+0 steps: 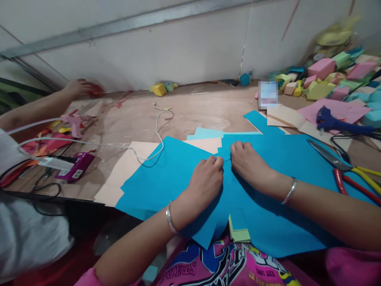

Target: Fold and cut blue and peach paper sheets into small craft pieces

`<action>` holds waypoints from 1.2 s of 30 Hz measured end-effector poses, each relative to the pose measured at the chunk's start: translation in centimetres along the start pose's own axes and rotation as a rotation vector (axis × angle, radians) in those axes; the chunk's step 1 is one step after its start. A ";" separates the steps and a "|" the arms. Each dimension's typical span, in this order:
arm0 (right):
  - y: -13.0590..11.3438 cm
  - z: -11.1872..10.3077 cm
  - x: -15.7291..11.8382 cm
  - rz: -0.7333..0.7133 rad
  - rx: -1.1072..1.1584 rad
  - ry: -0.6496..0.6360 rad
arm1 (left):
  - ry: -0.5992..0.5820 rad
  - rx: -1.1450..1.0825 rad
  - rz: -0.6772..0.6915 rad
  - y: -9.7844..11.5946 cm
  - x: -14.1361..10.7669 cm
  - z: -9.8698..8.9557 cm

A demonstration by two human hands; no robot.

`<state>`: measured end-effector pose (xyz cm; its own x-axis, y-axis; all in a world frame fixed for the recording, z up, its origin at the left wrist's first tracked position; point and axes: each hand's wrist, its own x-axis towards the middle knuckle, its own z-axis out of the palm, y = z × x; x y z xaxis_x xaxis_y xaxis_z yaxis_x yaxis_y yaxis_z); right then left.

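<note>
My left hand (208, 176) is closed in a pinch above the large blue paper sheets (285, 167). Close beside it, my right hand (248, 161) is pinched too, its fingertips pointing toward the left ones. A thin dark line spans the small gap between them, apparently the edge of a blue paper piece that both hold; their fingers hide most of it. Small blue and pale green paper slips (240, 234) lie at the front edge below my hands. Scissors (336, 159) with yellow handles and a red-handled tool (345, 184) rest to the right of my right arm.
At left, a co-worker's hand (80, 88) reaches to a red item near the wall. A pink glue gun (76, 124), purple power strip (77, 166) and white cable (157, 123) lie there. A blue glue gun (342, 122) and piled paper shapes (324, 85) occupy the right.
</note>
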<state>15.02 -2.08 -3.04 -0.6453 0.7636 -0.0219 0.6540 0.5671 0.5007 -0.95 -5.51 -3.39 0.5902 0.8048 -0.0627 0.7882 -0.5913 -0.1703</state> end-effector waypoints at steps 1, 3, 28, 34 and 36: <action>0.0 -0.1 0.0 -0.007 0.007 -0.008 | -0.015 0.009 -0.003 -0.2 -0.5 0.0; 0.2 -0.2 0.0 -0.013 0.011 -0.024 | -0.030 0.023 -0.015 -0.5 -1.3 -0.1; -1.6 -1.9 -0.7 0.030 0.071 -0.164 | 0.009 -0.106 -0.109 -1.6 -3.5 0.2; 1.2 -2.5 0.0 0.196 0.239 -0.295 | 0.025 -0.108 -0.117 -1.4 -3.5 0.2; 2.4 -2.6 0.3 0.239 0.216 -0.208 | 0.033 -0.108 -0.120 -1.3 -3.4 0.3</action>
<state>15.31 -1.32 0.41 -0.3854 0.9159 -0.1125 0.8589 0.4006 0.3191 -4.00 -7.50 -3.23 0.4950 0.8687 -0.0160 0.8663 -0.4949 -0.0682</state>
